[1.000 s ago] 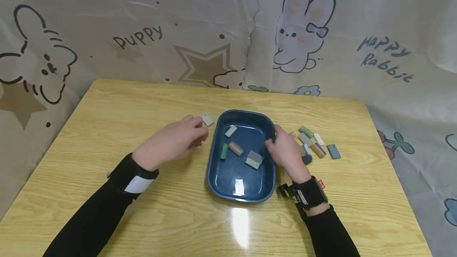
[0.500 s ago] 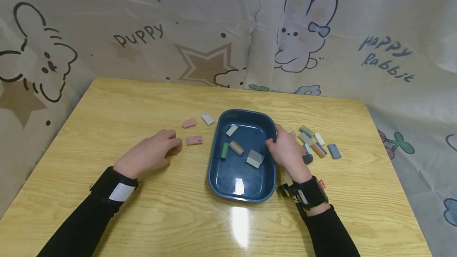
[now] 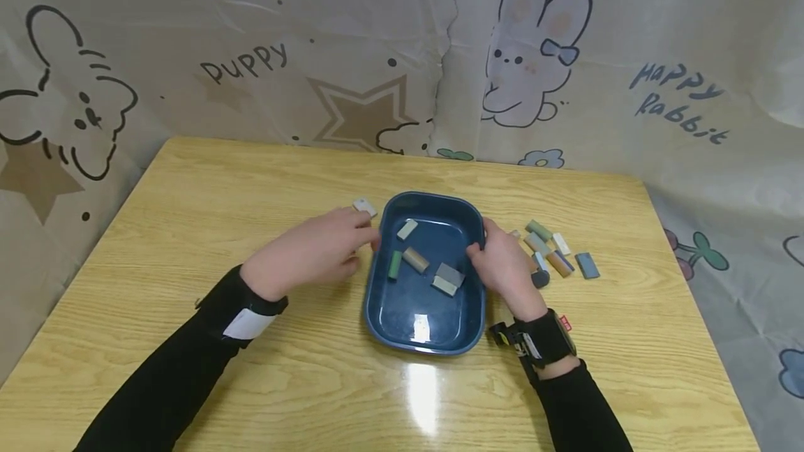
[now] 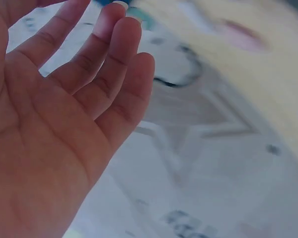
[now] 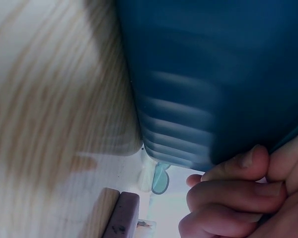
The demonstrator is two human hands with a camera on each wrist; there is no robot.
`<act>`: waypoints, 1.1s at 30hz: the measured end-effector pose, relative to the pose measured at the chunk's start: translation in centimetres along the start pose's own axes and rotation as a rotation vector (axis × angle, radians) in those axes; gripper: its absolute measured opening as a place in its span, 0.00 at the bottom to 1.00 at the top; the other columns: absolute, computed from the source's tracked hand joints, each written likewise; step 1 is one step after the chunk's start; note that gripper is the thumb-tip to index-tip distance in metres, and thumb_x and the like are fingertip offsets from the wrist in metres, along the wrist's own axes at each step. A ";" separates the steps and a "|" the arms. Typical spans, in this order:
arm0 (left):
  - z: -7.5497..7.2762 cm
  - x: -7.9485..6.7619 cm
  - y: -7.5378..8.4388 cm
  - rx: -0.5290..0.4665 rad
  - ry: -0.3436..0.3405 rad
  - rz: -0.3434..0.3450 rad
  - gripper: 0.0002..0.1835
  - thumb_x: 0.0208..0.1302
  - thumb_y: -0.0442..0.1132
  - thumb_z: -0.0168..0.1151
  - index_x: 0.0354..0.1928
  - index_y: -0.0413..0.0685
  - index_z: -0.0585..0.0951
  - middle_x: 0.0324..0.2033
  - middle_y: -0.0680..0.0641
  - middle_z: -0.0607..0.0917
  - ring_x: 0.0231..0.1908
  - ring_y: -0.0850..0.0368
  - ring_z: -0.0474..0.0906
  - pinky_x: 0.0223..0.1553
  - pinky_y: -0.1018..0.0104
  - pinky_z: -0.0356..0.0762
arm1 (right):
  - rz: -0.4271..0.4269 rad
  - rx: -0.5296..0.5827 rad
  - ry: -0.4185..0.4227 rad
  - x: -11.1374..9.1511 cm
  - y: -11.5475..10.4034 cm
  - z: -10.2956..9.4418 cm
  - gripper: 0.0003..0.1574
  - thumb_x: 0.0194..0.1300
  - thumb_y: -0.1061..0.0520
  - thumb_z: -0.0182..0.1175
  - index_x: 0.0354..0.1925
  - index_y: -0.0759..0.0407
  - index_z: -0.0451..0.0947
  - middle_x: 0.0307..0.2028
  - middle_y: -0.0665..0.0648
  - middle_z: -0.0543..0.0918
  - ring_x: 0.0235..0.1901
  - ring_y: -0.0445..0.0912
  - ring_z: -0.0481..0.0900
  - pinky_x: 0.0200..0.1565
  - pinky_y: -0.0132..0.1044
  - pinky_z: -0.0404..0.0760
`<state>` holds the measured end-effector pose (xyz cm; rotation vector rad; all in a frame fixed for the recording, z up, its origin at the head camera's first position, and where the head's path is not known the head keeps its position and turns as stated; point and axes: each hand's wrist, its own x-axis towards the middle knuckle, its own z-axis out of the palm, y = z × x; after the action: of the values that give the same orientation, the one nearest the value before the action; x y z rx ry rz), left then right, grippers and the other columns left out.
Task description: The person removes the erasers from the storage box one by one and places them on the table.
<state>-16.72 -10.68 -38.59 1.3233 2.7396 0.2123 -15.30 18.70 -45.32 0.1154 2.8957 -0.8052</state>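
My left hand (image 3: 314,253) is over the table at the left side of a dark blue tray (image 3: 422,326), its forefinger at the rim. In the left wrist view its palm and fingers (image 4: 124,94) look relaxed, with no block visible in them; the forefinger and thumb tips are out of frame. A white block (image 3: 364,207) lies just beyond this hand; a blurred pink piece (image 4: 241,34) shows in the left wrist view. Inside the tray are a green block (image 3: 394,265), a brown block (image 3: 415,259) and several pale ones. My right hand (image 3: 505,267) grips the tray's right wall.
Right of the tray, several blocks lie in a loose group, among them a green cylinder (image 3: 538,231), a tan one with a dark stripe (image 3: 560,263) and a blue one (image 3: 587,266). A printed curtain (image 3: 352,54) hangs behind the wooden table (image 3: 264,180).
My left hand drew back leftward, uncovering two pink blocks, then came right again to the tray's rim and now covers that spot. The right hand and the tray have stayed put.
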 end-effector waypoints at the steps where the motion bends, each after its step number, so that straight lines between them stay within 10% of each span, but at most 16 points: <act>1: -0.2 0.7 0.5 0.010 -0.015 0.019 0.12 0.56 0.36 0.65 0.43 0.53 0.81 0.38 0.51 0.78 0.37 0.55 0.71 0.38 0.58 0.74 | 0.001 0.000 0.001 0.0 0.0 0.0 0.36 0.65 0.55 0.50 0.69 0.63 0.58 0.47 0.68 0.82 0.23 0.49 0.78 0.20 0.37 0.73; 15: 3.8 6.4 3.2 0.159 -0.280 0.044 0.17 0.58 0.40 0.65 0.51 0.53 0.82 0.47 0.47 0.80 0.40 0.52 0.72 0.48 0.55 0.76 | -0.004 -0.003 0.012 0.1 0.1 0.1 0.37 0.64 0.55 0.50 0.69 0.64 0.58 0.47 0.68 0.82 0.23 0.49 0.79 0.20 0.37 0.74; 33: 2.2 5.6 2.7 0.000 -0.209 0.053 0.12 0.47 0.42 0.70 0.36 0.49 0.83 0.45 0.47 0.74 0.42 0.54 0.66 0.42 0.63 0.75 | -0.003 0.005 0.005 0.0 0.0 0.0 0.37 0.64 0.54 0.51 0.69 0.63 0.58 0.52 0.68 0.80 0.29 0.52 0.79 0.23 0.39 0.75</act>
<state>-17.80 -4.39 -40.41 1.3364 2.5341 0.0731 -15.34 18.73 -45.32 0.1132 2.8992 -0.8138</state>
